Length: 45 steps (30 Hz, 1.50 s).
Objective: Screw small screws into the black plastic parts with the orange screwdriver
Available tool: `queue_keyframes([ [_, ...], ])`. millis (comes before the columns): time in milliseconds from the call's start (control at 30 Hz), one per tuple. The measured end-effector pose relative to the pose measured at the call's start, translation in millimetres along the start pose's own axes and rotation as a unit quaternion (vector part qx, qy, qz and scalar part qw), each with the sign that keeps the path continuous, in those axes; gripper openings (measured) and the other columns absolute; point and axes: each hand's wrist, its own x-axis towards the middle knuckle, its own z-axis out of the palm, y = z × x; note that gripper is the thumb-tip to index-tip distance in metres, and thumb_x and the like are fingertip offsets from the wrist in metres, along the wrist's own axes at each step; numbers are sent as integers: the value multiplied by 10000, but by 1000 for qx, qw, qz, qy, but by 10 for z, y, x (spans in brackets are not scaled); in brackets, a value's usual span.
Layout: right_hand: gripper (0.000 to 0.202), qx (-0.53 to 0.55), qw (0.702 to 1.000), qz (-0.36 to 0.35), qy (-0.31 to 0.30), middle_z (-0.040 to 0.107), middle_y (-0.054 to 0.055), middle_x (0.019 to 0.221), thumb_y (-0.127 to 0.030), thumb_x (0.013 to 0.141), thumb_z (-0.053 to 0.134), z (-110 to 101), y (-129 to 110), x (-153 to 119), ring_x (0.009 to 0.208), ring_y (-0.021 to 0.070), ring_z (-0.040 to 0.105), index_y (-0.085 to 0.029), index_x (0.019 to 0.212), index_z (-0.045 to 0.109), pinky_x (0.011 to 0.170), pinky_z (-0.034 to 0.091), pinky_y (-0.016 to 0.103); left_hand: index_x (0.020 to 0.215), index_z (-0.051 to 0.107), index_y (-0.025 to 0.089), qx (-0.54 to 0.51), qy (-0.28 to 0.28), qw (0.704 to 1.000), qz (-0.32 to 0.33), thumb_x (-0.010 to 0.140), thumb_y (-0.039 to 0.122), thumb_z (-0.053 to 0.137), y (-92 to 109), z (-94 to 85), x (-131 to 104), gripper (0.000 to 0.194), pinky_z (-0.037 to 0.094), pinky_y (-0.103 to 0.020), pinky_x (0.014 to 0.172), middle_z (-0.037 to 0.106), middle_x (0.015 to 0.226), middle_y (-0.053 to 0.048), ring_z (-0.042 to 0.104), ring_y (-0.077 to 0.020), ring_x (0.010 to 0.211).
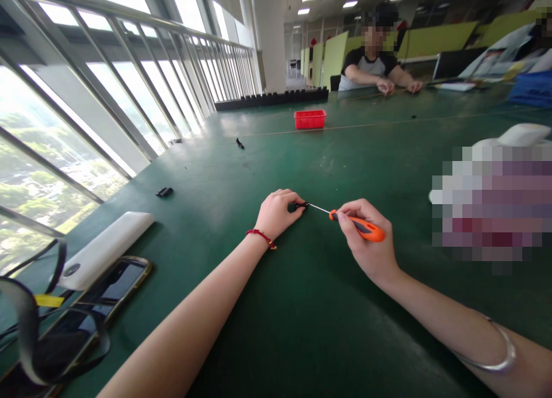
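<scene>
My left hand [279,211] is closed on a small black part [297,206] just above the green table [267,323]. Its exact kind is too small to make out. In my right hand [374,254] is a screwdriver [366,228] with an orange and dark grey handle. The thin metal shaft points left, and its tip meets the black part at my left fingertips. Fingers hide much of the part. A red cord bracelet circles my left wrist.
Left of my arm lie a white power bank [107,249], a phone [116,283] and a dark strap [30,335]. Small black pieces [164,192] and a red bin [310,119] are farther off. A long black strip [271,99] lines the back; a person [371,64] sits across.
</scene>
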Motion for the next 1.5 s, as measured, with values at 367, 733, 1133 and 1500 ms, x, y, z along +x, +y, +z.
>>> queue_keyframes([
  [367, 67, 7, 1000, 8, -23, 526, -43, 604, -220, 824, 563, 9, -8, 2, 503, 82, 466, -190, 766, 551, 487, 366, 210, 793, 694, 200, -5, 7, 1000, 3, 758, 219, 597, 1, 8, -13, 105, 494, -267, 745, 678, 860, -15, 622, -161, 804],
  [733, 77, 2, 1000, 5, -24, 542, -31, 620, -245, 827, 556, 6, 4, -3, 526, 97, 480, -198, 767, 552, 503, 379, 225, 801, 698, 203, 12, 1, 1000, 9, 767, 214, 573, 17, -4, -16, 130, 491, -261, 722, 678, 871, -15, 623, -153, 785],
  [1133, 96, 13, 999, 19, -29, 527, -39, 606, -258, 827, 568, 9, 8, 3, 512, 89, 467, -193, 760, 546, 496, 369, 220, 772, 690, 195, 21, 5, 1000, 14, 764, 202, 572, 24, 1, -18, 118, 486, -253, 710, 666, 860, -20, 620, -146, 768],
  [1500, 66, 4, 999, 16, -43, 519, -40, 607, -252, 820, 560, 10, 14, 4, 515, 94, 466, -198, 785, 546, 500, 372, 229, 760, 686, 194, 16, 6, 1000, 10, 758, 206, 575, 25, 7, -18, 112, 486, -252, 690, 662, 860, -21, 619, -147, 761],
])
